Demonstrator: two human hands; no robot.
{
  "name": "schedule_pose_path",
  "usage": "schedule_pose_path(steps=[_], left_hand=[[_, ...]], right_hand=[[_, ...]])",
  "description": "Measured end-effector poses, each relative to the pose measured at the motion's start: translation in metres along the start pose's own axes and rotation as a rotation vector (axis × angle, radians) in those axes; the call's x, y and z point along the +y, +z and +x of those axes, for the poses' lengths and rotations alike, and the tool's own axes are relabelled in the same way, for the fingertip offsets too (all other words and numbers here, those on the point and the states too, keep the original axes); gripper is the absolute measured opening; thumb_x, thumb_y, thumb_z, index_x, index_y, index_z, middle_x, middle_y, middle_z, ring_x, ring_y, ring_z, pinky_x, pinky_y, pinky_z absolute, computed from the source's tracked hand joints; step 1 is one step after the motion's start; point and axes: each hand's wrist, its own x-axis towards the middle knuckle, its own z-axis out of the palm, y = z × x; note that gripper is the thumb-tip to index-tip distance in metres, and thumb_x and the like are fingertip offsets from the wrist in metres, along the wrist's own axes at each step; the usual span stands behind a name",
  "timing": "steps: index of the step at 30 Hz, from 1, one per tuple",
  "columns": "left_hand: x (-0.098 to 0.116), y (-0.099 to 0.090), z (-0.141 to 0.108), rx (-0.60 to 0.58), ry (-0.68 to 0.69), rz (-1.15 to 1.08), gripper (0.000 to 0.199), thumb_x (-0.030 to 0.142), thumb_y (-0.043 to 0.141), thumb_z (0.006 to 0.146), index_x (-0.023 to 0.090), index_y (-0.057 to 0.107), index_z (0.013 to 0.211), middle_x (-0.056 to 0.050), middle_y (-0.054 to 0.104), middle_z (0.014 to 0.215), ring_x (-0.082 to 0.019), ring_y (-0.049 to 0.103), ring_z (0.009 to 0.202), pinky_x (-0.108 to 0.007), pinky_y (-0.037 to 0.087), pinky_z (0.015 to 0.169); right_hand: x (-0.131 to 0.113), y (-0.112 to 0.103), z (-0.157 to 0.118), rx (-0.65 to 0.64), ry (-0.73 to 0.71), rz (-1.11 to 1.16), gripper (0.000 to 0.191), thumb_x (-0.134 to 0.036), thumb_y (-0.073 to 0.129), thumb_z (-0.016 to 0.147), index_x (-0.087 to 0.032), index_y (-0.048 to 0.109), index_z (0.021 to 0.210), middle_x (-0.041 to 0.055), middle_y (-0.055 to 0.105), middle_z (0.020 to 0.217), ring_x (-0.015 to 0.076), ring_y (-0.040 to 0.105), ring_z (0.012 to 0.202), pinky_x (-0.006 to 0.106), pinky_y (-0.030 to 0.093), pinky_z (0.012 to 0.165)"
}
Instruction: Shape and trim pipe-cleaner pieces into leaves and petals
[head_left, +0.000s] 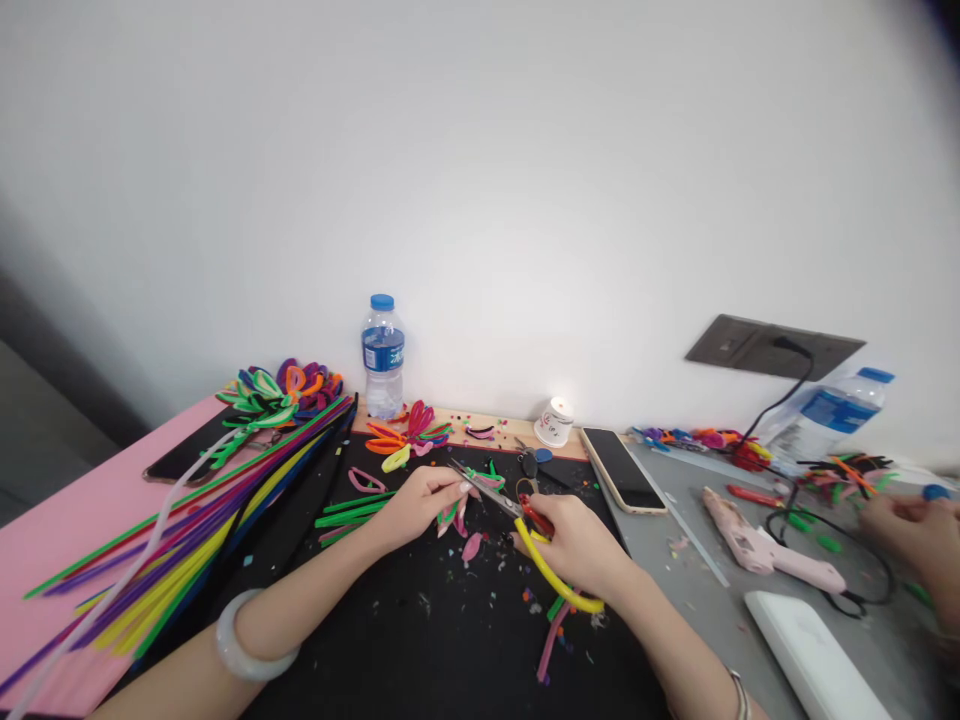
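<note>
My right hand [574,540] grips a pair of scissors [506,504] with red and yellow handles, the blades pointing up and left. The blade tips reach the fingertips of my left hand [420,505]. Pinched in that hand is a small pink and green pipe-cleaner piece [450,517], partly hidden by the fingers and the blades. Below it on the black mat [420,640] lies a loose pink pipe-cleaner petal [472,547]. Green pipe-cleaner lengths [352,510] lie left of my left hand, near a pink loop [367,481].
Long coloured pipe cleaners [202,530] spread across the left side. A water bottle [383,360] stands by the wall. A paper cup [554,422], a phone [622,470] and a pink glue gun [772,550] are to the right. Another person's hand [911,535] is at far right.
</note>
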Motion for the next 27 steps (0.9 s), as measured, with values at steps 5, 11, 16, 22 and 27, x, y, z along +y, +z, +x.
schedule_pose_path(steps=[5,11,16,22,27], left_hand=[[0.002,-0.002,-0.001,-0.133,-0.108,-0.258,0.035,0.043,0.058,0.081,0.009,0.065,0.076,0.002,0.055,0.053,-0.005,0.04,0.034,-0.018,0.027,0.036],[0.005,-0.008,-0.004,-0.285,-0.247,-0.48,0.028,0.037,0.066,0.075,0.01,0.065,0.069,0.005,0.046,0.045,-0.003,0.034,0.031,-0.017,0.021,0.032],[0.003,-0.012,-0.008,-0.438,-0.341,-0.614,0.02,0.03,0.07,0.069,0.011,0.064,0.066,0.004,0.048,0.041,-0.004,0.032,0.026,-0.018,0.018,0.029],[0.005,-0.013,-0.013,-0.631,-0.429,-0.609,0.031,0.041,0.073,0.064,0.012,0.064,0.058,0.003,0.044,0.036,-0.005,0.028,0.023,-0.02,0.016,0.025],[0.001,-0.012,-0.01,-0.445,-0.377,-0.729,0.024,0.033,0.073,0.066,0.013,0.059,0.066,0.01,0.033,0.04,-0.001,0.018,0.027,-0.018,0.015,0.033]], right_hand=[[0.009,-0.004,0.001,-0.019,-0.07,-0.006,0.022,-0.035,0.062,0.073,-0.02,0.047,0.065,-0.0021,0.05,0.062,0.0121,0.041,0.055,0.023,0.024,0.051],[0.012,-0.005,0.002,-0.043,-0.169,0.01,0.025,-0.033,0.064,0.071,-0.02,0.045,0.062,-0.0033,0.046,0.06,0.0118,0.039,0.055,0.022,0.024,0.052],[0.009,-0.005,0.0,-0.015,-0.259,0.013,0.023,-0.03,0.064,0.07,-0.02,0.045,0.063,-0.0035,0.048,0.062,0.0123,0.042,0.057,0.023,0.025,0.054],[0.006,-0.004,-0.002,-0.025,-0.357,0.052,0.021,-0.031,0.068,0.067,-0.021,0.05,0.069,-0.0034,0.051,0.068,0.0125,0.046,0.06,0.023,0.027,0.055],[0.007,-0.004,0.0,0.032,-0.216,0.024,0.02,-0.03,0.067,0.068,-0.021,0.05,0.071,-0.003,0.052,0.068,0.0132,0.046,0.061,0.023,0.028,0.055]])
